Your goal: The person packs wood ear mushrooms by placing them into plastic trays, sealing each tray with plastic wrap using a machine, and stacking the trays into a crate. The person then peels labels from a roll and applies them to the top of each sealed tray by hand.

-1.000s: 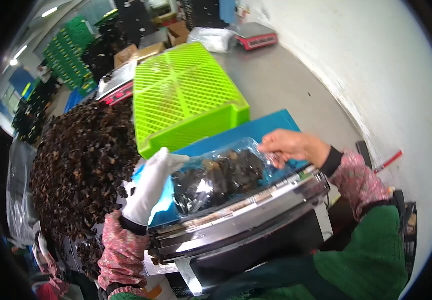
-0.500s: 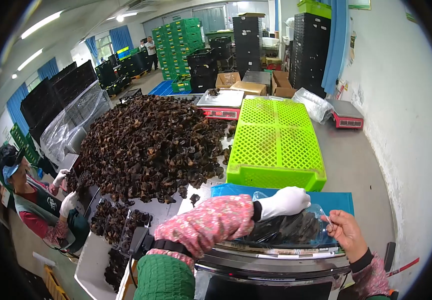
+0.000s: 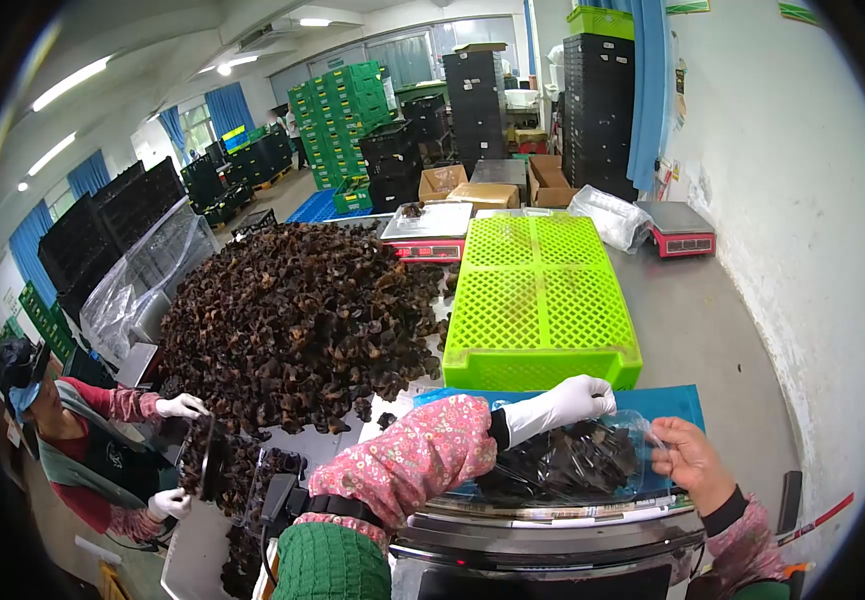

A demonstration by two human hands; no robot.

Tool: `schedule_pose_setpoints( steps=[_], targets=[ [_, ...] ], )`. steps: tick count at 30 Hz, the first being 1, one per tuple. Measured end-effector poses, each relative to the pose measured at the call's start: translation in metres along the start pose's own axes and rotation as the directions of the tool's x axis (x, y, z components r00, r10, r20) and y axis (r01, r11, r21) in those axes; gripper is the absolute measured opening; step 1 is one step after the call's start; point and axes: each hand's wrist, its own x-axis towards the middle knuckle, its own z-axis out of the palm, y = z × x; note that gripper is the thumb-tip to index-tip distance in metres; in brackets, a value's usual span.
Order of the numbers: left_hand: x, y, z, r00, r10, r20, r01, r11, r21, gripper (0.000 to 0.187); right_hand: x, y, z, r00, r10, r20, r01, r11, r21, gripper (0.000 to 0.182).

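Note:
A clear plastic pack of dark, curled pieces (image 3: 563, 460) lies on a blue sheet (image 3: 678, 402) at the front. My left hand (image 3: 578, 398), in a white glove, reaches over the back edge of the pack with its fingers pressed together; what they pinch, if anything, is too small to name. My bare right hand (image 3: 691, 458) grips the clear film (image 3: 643, 438) at the pack's right end between thumb and fingers. Just below sits a machine with a dark top (image 3: 543, 575).
Behind the pack stands an upturned green crate (image 3: 543, 300). A large dark heap (image 3: 293, 320) spreads to its left. Two red scales (image 3: 425, 248) (image 3: 684, 243) stand farther back. A gloved co-worker (image 3: 93, 450) is at the left, near a white box (image 3: 188, 560).
My left hand has lifted slightly off the pack, and more of the dark contents shows. The co-worker's hands have moved apart and now hold a dark-filled tray. The view has shifted slightly.

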Motion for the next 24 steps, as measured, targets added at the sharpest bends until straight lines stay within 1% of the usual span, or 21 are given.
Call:
schedule_pose_setpoints(
  steps=[3, 4, 7, 10, 12, 13, 14, 16, 17, 19, 20, 22, 23, 24],
  targets=[
    [0.002, -0.005, 0.003, 0.997, 0.071, -0.016, -0.071, 0.997, 0.004, 0.021, -0.001, -0.015, -0.007, 0.974, 0.223, 0.041, -0.215, 0.966, -0.141, 0.027],
    [-0.002, 0.006, 0.001, 1.0, 0.024, -0.003, -0.024, 0.998, 0.055, 0.022, -0.001, -0.017, -0.007, 0.954, 0.297, 0.045, -0.284, 0.94, -0.189, 0.031],
    [0.001, 0.009, -0.002, 0.996, -0.043, 0.074, 0.044, 0.999, -0.004, 0.024, -0.001, -0.02, 0.004, 0.925, 0.379, 0.041, -0.354, 0.893, -0.277, 0.04],
    [0.003, -0.002, -0.002, 0.993, -0.008, 0.114, 0.016, 0.998, -0.064, 0.026, 0.007, -0.021, 0.002, 0.944, 0.28, 0.176, -0.242, 0.947, -0.213, 0.039],
    [0.007, -0.016, 0.001, 0.996, 0.017, 0.093, -0.012, 0.999, -0.049, 0.028, 0.005, -0.013, 0.009, 0.969, 0.161, 0.187, -0.136, 0.981, -0.137, 0.035],
    [0.008, -0.017, 0.001, 0.996, 0.029, 0.083, -0.025, 0.999, -0.043, 0.029, 0.004, -0.01, 0.012, 0.977, 0.101, 0.189, -0.084, 0.992, -0.099, 0.033],
    [0.008, -0.018, 0.0, 0.995, 0.011, 0.1, -0.004, 0.997, -0.072, 0.03, 0.005, -0.01, 0.014, 0.983, 0.053, 0.173, -0.038, 0.995, -0.088, 0.03],
    [0.009, -0.015, -0.003, 0.977, -0.006, 0.215, 0.038, 0.989, -0.146, 0.028, 0.007, -0.008, 0.017, 0.989, -0.045, 0.138, 0.054, 0.996, -0.064, 0.023],
    [0.005, -0.005, -0.007, 0.962, -0.011, 0.274, 0.062, 0.982, -0.18, 0.027, 0.007, -0.007, 0.018, 0.992, -0.064, 0.113, 0.069, 0.997, -0.043, 0.021],
    [-0.012, 0.025, -0.015, 0.955, -0.046, 0.292, 0.085, 0.989, -0.123, 0.025, 0.01, -0.006, 0.021, 0.993, -0.099, 0.062, 0.1, 0.995, -0.002, 0.017],
    [-0.017, 0.035, -0.017, 0.952, -0.064, 0.301, 0.096, 0.991, -0.094, 0.023, 0.012, -0.004, 0.025, 0.983, -0.176, 0.048, 0.179, 0.983, -0.045, 0.015],
    [-0.009, 0.025, -0.014, 0.938, -0.006, 0.347, 0.073, 0.981, -0.179, 0.021, 0.019, 0.0, 0.033, 0.944, -0.328, 0.029, 0.328, 0.935, -0.134, 0.013],
    [-0.004, 0.017, -0.013, 0.93, 0.024, 0.367, 0.062, 0.973, -0.222, 0.021, 0.021, 0.0, 0.034, 0.935, -0.352, 0.037, 0.353, 0.919, -0.177, 0.012],
    [0.002, 0.009, -0.011, 0.934, 0.063, 0.352, 0.022, 0.973, -0.23, 0.02, 0.023, 0.0, 0.035, 0.925, -0.376, 0.048, 0.377, 0.9, -0.22, 0.011]
  ],
)
